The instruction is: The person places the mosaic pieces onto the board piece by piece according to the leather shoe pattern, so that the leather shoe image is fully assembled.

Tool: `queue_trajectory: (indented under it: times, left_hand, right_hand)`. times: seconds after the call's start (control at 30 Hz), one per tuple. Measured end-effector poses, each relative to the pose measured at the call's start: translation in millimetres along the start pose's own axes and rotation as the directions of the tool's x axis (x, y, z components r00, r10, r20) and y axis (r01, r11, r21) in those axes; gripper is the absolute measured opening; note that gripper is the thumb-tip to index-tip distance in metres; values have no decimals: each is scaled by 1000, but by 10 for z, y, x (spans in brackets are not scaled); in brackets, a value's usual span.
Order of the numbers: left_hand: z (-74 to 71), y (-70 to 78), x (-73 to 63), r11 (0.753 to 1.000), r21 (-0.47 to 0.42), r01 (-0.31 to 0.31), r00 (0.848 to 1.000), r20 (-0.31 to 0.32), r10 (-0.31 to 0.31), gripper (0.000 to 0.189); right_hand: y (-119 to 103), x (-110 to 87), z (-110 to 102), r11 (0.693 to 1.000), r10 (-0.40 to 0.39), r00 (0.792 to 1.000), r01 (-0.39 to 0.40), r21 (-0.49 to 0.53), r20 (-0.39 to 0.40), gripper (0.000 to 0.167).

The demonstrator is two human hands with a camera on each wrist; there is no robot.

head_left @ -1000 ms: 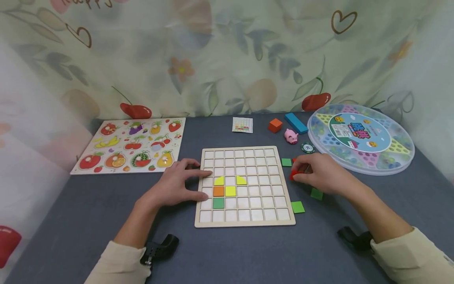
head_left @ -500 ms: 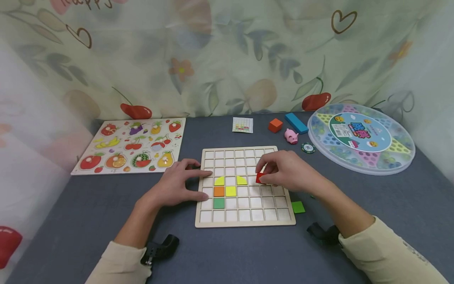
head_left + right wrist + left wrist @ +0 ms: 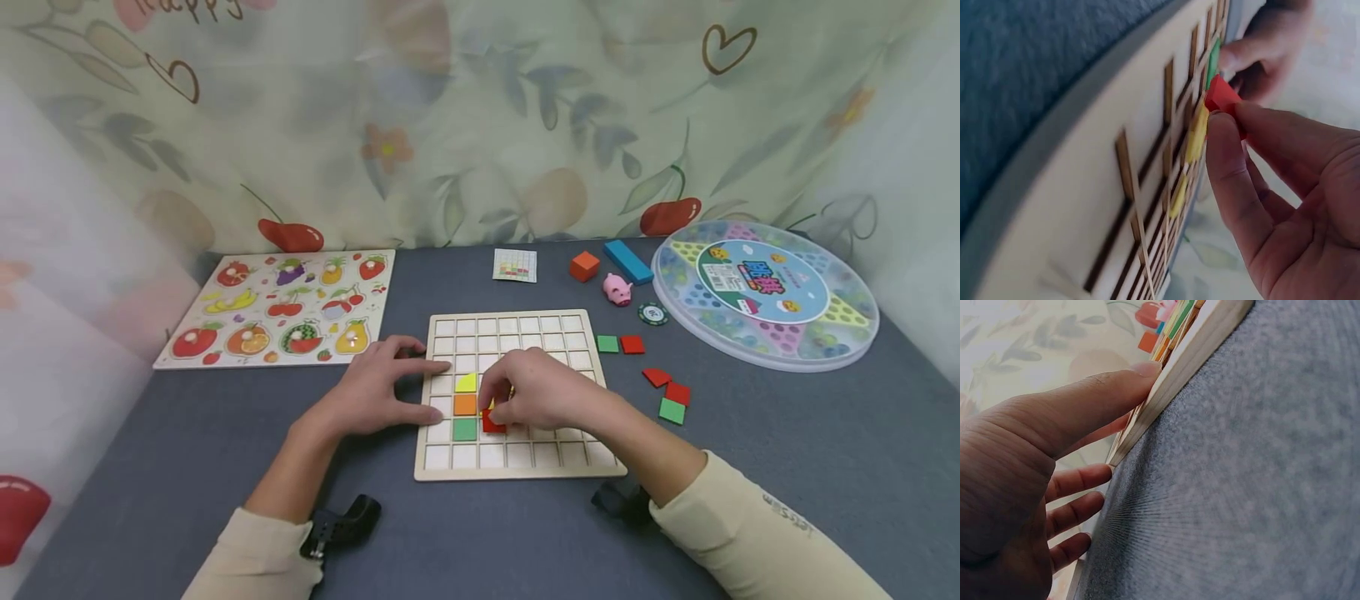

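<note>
A wooden grid board (image 3: pixel 525 477) lies in the middle of the table. My left hand (image 3: pixel 378 387) rests on its left side, thumb and index finger laid over the edge; in the left wrist view the thumb (image 3: pixel 1097 403) touches the rim. Thumb and fingers of my right hand (image 3: pixel 543 387) pinch a red square tile (image 3: pixel 493 423) over the cell right of the green tile (image 3: pixel 465 430). The red tile looks tilted in the right wrist view. Above the green tile sit an orange tile (image 3: pixel 465 404) and a yellow curved-edge piece (image 3: pixel 466 382). My right hand mostly covers the other yellow pieces.
Right of the board lie loose green (image 3: pixel 607 343) and red tiles (image 3: pixel 632 344). Farther back are a small pattern card (image 3: pixel 514 265), an orange cube (image 3: pixel 584 266), a blue block (image 3: pixel 628 262), a toy pig (image 3: pixel 617 289), a chip (image 3: pixel 652 313) and a round game box (image 3: pixel 765 292). A fruit puzzle (image 3: pixel 277 308) lies left.
My right hand has brought the red tile from the board's right side leftward and nearer across the grid. Loose tiles at the right are uncovered. My left hand has stayed put.
</note>
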State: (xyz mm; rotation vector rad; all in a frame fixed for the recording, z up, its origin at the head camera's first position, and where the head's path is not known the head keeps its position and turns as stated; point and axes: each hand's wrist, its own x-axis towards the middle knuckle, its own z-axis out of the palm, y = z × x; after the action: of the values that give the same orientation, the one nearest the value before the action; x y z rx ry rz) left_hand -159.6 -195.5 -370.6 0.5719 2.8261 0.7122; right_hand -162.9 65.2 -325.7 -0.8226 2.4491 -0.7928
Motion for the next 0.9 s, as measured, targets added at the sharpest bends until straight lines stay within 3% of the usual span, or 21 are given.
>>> queue_trajectory:
  times: [0.2,0.5,0.73,0.9]
  left_hand:
    - [-2,7,8,1000,1,0,1000,2,0,63]
    - [-6,13,7,1000,-1,-2,1000,2,2,64]
    - [13,11,17,1000,-2,2,1000,10,-2,64]
    - [10,20,13,1000,0,10,1000,12,-10,65]
  right_hand:
    - [-42,47,97,998,19,1000,-20,-62,-15,15]
    - [-25,40,162,990,-42,998,36,-138,-38,16]
    - [113,-101,52,994,-60,996,54,-98,-66,13]
    - [276,-290,-114,1000,-14,994,10,-29,-106,11]
